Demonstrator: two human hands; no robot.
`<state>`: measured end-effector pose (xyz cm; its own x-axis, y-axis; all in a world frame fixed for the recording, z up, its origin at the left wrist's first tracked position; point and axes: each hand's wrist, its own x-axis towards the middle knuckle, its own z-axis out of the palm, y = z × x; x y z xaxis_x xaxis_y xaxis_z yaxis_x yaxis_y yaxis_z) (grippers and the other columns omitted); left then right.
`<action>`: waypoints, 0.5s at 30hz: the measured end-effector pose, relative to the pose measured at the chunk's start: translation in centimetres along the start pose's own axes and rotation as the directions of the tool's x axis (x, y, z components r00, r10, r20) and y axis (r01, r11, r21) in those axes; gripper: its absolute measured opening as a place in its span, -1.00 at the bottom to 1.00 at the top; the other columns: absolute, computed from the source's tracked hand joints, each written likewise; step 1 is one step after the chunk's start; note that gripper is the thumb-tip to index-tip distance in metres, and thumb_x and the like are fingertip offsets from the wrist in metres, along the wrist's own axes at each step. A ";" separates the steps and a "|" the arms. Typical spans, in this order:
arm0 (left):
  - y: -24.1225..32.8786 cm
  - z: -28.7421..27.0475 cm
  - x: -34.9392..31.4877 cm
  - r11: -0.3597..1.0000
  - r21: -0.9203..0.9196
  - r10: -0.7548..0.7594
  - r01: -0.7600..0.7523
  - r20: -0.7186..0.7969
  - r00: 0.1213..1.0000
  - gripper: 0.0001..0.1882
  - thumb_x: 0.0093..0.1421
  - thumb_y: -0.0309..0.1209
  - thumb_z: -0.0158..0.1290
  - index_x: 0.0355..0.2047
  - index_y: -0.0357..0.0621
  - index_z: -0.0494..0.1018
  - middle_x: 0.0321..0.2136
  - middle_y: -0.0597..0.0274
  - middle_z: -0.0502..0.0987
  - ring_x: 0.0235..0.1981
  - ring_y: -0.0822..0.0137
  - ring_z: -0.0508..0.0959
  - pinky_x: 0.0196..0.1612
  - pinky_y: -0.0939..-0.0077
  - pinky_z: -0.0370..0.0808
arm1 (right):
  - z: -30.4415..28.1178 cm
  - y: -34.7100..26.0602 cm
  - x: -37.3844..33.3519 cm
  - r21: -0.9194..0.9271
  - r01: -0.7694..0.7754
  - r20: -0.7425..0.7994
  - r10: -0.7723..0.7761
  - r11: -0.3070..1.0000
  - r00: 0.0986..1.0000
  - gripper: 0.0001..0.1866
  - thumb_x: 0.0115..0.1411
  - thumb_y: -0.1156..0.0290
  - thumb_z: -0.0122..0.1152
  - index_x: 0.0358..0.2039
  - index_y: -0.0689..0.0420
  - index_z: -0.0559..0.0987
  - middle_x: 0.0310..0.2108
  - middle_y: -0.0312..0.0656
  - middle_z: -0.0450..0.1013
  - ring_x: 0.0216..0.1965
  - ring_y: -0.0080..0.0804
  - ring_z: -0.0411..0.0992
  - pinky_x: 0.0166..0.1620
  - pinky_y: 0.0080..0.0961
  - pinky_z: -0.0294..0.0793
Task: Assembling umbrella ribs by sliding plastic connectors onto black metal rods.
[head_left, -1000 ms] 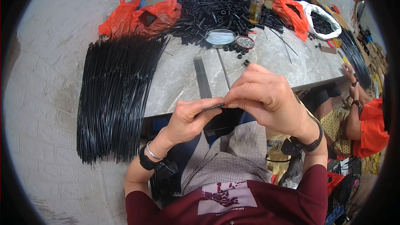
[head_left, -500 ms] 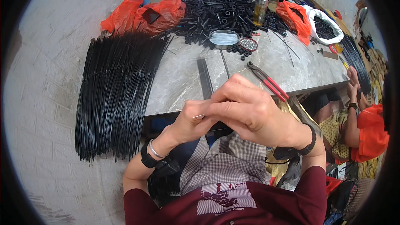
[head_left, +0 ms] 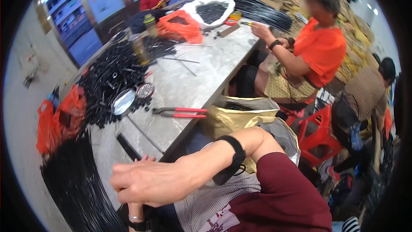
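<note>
Right grip (head_left: 150, 182), head view: fingers curled, overlapping the left hand (head_left: 136, 209); can't tell if either holds anything. Flat black strip (head_left: 127, 145) lies on the grey marbled surface (head_left: 206, 77) just beyond both, long axis pointing away leftward; nearer hand unclear. Count: two hands, one strip, one red-handled pincers (head_left: 180, 112); thin black rods (head_left: 79, 184) too many to count.
</note>
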<state>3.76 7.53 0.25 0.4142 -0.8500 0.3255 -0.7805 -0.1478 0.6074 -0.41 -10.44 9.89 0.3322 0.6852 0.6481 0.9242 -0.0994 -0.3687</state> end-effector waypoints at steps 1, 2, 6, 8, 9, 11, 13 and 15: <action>0.2 0.3 -0.3 0.997 0.056 -0.045 0.045 0.011 0.999 -0.71 0.09 -0.49 0.10 -0.14 -0.15 0.46 -0.10 0.01 0.46 -0.01 0.04 0.43 0.09 0.20 0.30 | -0.1 -0.3 0.1 0.025 0.027 -0.085 -0.025 0.999 0.996 -0.64 -0.14 0.51 0.23 -0.24 0.23 0.46 -0.26 -0.11 0.28 -0.19 -0.17 0.27 -0.18 -0.29 0.38; 0.2 0.5 -0.7 0.989 0.114 -0.099 0.097 0.011 0.995 -0.72 0.08 -0.49 0.10 -0.14 -0.14 0.46 -0.09 0.02 0.46 0.00 0.04 0.42 0.11 0.18 0.29 | -0.3 -0.4 0.2 0.056 0.064 -0.167 -0.053 0.996 0.985 -0.58 -0.12 0.48 0.25 -0.17 0.24 0.45 -0.20 -0.08 0.28 -0.16 -0.14 0.28 -0.12 -0.27 0.37; -0.8 1.8 -3.0 0.864 0.321 -0.378 0.388 -0.093 0.921 -0.73 0.08 -0.48 0.11 -0.16 -0.13 0.47 -0.06 0.05 0.44 0.06 0.02 0.38 0.18 0.12 0.24 | -2.7 1.3 -1.6 0.184 0.030 -0.336 0.035 0.982 0.941 -0.44 0.05 0.36 0.28 0.05 0.27 0.36 0.03 0.02 0.28 0.06 -0.02 0.26 0.05 -0.26 0.31; -0.9 2.2 -2.0 0.893 0.383 -0.226 0.235 -0.069 0.972 -0.79 0.08 -0.46 0.11 -0.24 -0.11 0.47 0.01 0.19 0.43 0.11 0.11 0.35 0.20 -0.07 0.17 | -3.5 3.8 -4.4 0.121 -0.151 -0.300 0.181 0.981 0.937 -0.49 0.05 0.44 0.28 0.03 0.25 0.39 -0.08 0.02 0.41 -0.06 -0.08 0.40 0.00 -0.33 0.39; -1.1 2.5 -1.9 0.874 0.470 -0.084 0.125 -0.108 0.991 -0.80 0.08 -0.41 0.12 -0.26 -0.10 0.46 0.01 0.19 0.42 0.08 0.12 0.37 0.19 -0.05 0.21 | -2.6 5.5 -6.2 0.049 -0.264 -0.233 0.268 0.963 0.935 -0.50 0.02 0.42 0.25 0.00 0.24 0.40 -0.11 -0.01 0.42 -0.06 -0.06 0.38 -0.01 -0.29 0.37; 0.1 2.6 -1.0 0.854 0.514 -0.065 0.084 -0.055 0.996 -0.80 0.12 -0.35 0.08 -0.25 -0.08 0.42 0.00 0.17 0.41 0.04 0.16 0.40 0.12 -0.04 0.28 | -1.2 7.3 -9.2 -0.062 -0.375 -0.084 0.370 0.925 0.925 -0.41 -0.02 0.42 0.30 0.06 0.22 0.36 -0.01 0.01 0.36 0.05 -0.05 0.32 0.07 -0.27 0.32; 1.7 2.8 -0.1 0.877 0.478 0.002 0.052 -0.112 0.994 -0.77 0.07 -0.34 0.13 -0.25 -0.08 0.44 0.03 0.15 0.39 0.01 0.15 0.44 0.12 -0.03 0.34 | 0.5 7.6 -10.5 -0.153 -0.461 0.029 0.471 0.874 0.882 -0.20 -0.13 0.38 0.37 0.16 0.17 0.25 0.18 0.01 0.19 0.23 -0.06 0.13 0.23 -0.25 0.14; 3.8 2.5 0.6 0.863 0.505 0.055 0.030 -0.153 0.987 -0.75 0.02 -0.37 0.14 -0.26 -0.10 0.45 -0.04 0.12 0.39 -0.04 0.14 0.47 -0.01 0.09 0.48 | 2.8 7.8 -10.3 -0.102 -0.454 0.060 0.461 0.885 0.885 -0.16 -0.15 0.36 0.37 0.19 0.13 0.22 0.23 -0.02 0.14 0.27 -0.04 0.08 0.28 -0.16 0.03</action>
<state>-0.09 5.20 0.95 0.4373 -0.7694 0.4656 -0.8972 -0.4083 0.1679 2.86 -16.24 -1.51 0.7089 0.6041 0.3640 0.6864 -0.4725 -0.5528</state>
